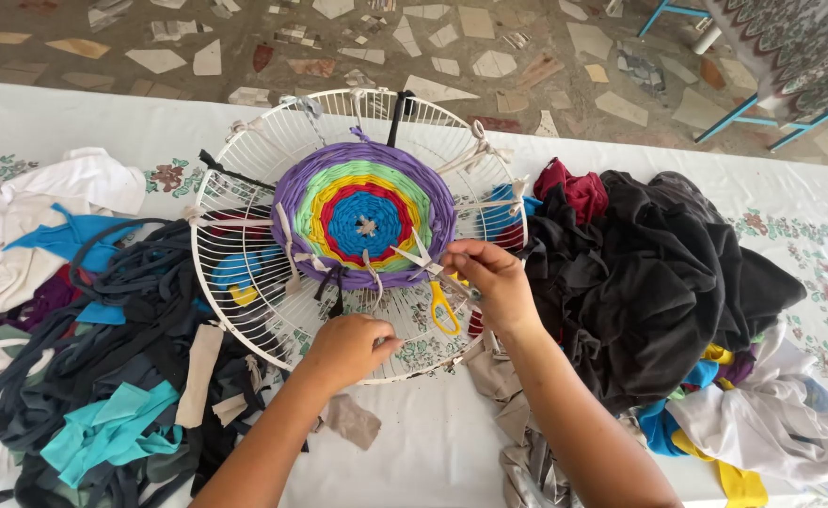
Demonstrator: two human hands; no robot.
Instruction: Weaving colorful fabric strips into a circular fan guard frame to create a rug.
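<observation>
Heap of dark and teal fabric strips (103, 376) at left; left hand (348, 348) pinching a pale strip (374, 277) at the white wire grille (245, 273); round multicoloured weave (362, 212) centre; right hand (494, 282) gripping yellow-handled scissors (440, 296), blades parted; black cloth pile (659, 273) right

Matt cloth strips (362, 212) woven on a white-coated metal wire grille (245, 188).

Both forearms are bare from the bottom edge up to the wrists, with no sleeves, and the left hand (346, 350) and right hand (489, 279) wear no gloves.
</observation>
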